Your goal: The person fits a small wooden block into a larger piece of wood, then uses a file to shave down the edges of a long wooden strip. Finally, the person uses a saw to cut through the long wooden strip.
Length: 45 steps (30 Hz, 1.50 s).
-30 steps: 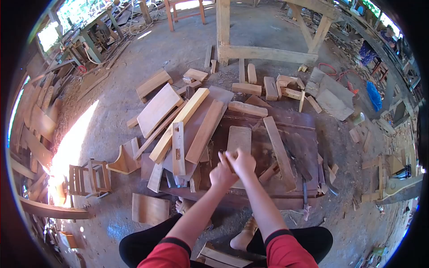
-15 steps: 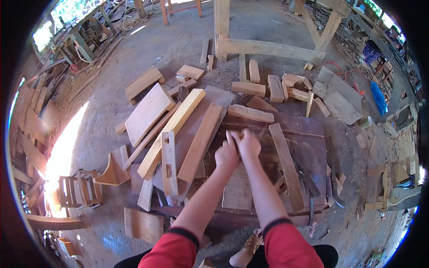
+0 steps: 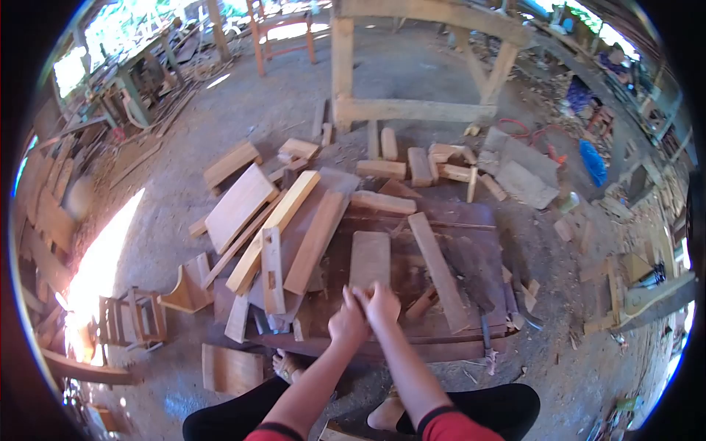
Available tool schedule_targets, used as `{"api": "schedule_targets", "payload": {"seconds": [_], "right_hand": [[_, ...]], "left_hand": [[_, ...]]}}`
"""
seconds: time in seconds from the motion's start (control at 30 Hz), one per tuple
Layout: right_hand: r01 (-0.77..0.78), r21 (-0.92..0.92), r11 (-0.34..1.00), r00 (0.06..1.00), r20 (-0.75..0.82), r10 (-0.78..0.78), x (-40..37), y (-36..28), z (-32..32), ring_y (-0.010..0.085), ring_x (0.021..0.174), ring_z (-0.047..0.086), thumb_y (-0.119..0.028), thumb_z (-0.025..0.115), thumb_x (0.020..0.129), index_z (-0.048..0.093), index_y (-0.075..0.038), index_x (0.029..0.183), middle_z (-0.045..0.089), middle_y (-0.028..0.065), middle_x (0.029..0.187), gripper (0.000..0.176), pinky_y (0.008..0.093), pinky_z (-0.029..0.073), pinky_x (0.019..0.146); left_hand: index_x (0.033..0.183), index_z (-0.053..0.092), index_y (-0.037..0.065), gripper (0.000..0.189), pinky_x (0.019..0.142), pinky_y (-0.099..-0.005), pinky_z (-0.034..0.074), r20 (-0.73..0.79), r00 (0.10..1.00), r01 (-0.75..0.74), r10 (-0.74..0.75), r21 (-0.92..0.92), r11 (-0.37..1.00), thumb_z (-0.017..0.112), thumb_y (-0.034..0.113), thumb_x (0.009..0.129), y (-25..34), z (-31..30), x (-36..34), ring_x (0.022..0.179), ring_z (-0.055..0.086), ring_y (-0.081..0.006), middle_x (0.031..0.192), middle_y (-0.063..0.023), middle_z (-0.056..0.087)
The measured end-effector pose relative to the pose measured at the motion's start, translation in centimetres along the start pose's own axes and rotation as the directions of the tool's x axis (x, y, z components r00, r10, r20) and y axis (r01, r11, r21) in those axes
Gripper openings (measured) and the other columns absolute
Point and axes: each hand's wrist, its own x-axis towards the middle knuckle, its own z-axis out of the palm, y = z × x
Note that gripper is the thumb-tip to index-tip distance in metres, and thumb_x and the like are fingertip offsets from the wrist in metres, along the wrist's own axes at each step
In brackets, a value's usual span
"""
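Observation:
My left hand point(image 3: 348, 322) and my right hand point(image 3: 382, 305) are closed and pressed together, thumbs and fingers meeting, at the near side of a low dark work surface point(image 3: 471, 253). What is pinched between them, if anything, is too small or hidden to make out. Just beyond my fingers lies a flat pale wooden board point(image 3: 371, 256). To its right a long plank point(image 3: 438, 272) lies at a slant. On the left, a mortised wooden piece point(image 3: 273, 283) leans in a pile with a yellowish beam point(image 3: 283, 224) and a reddish plank point(image 3: 315, 242).
Offcut blocks point(image 3: 382, 169) lie at the far edge of the surface. A tall wooden bench frame point(image 3: 412, 110) stands beyond. To the right are a chisel-like tool point(image 3: 486, 338) and a blue plastic item point(image 3: 593, 163). A curved wooden bracket point(image 3: 189, 290) sits at left.
Both hands have come back toward my body, still together, uncovering the pale board. The view has tilted up, showing more of the floor beyond and of my legs.

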Motion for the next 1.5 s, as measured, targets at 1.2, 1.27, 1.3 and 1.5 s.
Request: {"api": "schedule_targets", "payload": {"seconds": [1.2, 1.27, 1.3, 1.5], "right_hand": [[-0.049, 0.095, 0.994, 0.997, -0.057, 0.055, -3.9, 4.3, -0.4, 0.0311, 0.078, 0.060, -0.048, 0.062, 0.073, 0.057, -0.009, 0.089, 0.060, 0.0103, 0.092, 0.042, 0.0410, 0.048, 0.064], [-0.042, 0.107, 0.993, 0.996, -0.070, 0.049, -0.4, 3.8, -0.2, 0.0316, 0.081, 0.060, -0.046, 0.064, 0.072, 0.059, -0.009, 0.088, 0.060, 0.0111, 0.092, 0.041, 0.0404, 0.048, 0.067], [-0.027, 0.104, 0.994, 0.995, -0.089, 0.036, 2.0, 3.6, 0.0, 0.0317, 0.079, 0.060, -0.046, 0.064, 0.071, 0.059, -0.009, 0.086, 0.061, 0.0111, 0.090, 0.040, 0.0407, 0.048, 0.066], [-0.026, 0.016, 1.000, 0.998, -0.052, 0.026, 20.9, 1.8, 2.5, 0.0330, 0.073, 0.061, -0.051, 0.064, 0.070, 0.058, -0.008, 0.077, 0.063, 0.0131, 0.079, 0.044, 0.0429, 0.048, 0.063]], "left_hand": [[0.132, 0.012, -0.012, 0.101, 0.051, -0.0303, 0.051, 0.100, 0.988, -0.138, 0.117, 0.228, 0.964, 0.066, 0.041, 0.065, 2.0, 2.1, -3.6, 0.059, 0.063, -0.0176, 0.078, -0.0100, 0.061], [0.132, 0.015, -0.012, 0.098, 0.052, -0.0294, 0.051, 0.091, 0.987, -0.152, 0.132, 0.265, 0.952, 0.064, 0.042, 0.067, 2.6, 1.8, 0.0, 0.060, 0.063, -0.0169, 0.079, -0.0103, 0.060], [0.132, 0.015, -0.011, 0.094, 0.055, -0.0303, 0.052, 0.097, 0.988, -0.144, 0.124, 0.244, 0.959, 0.062, 0.040, 0.069, 3.3, 1.2, 2.3, 0.063, 0.064, -0.0180, 0.085, -0.0129, 0.060], [0.132, 0.017, -0.010, 0.070, 0.063, -0.0322, 0.053, -0.011, 0.988, -0.149, 0.156, 0.250, 0.957, 0.049, 0.025, 0.080, 6.7, -1.6, 20.3, 0.083, 0.064, -0.0201, 0.110, -0.0216, 0.056]]}}
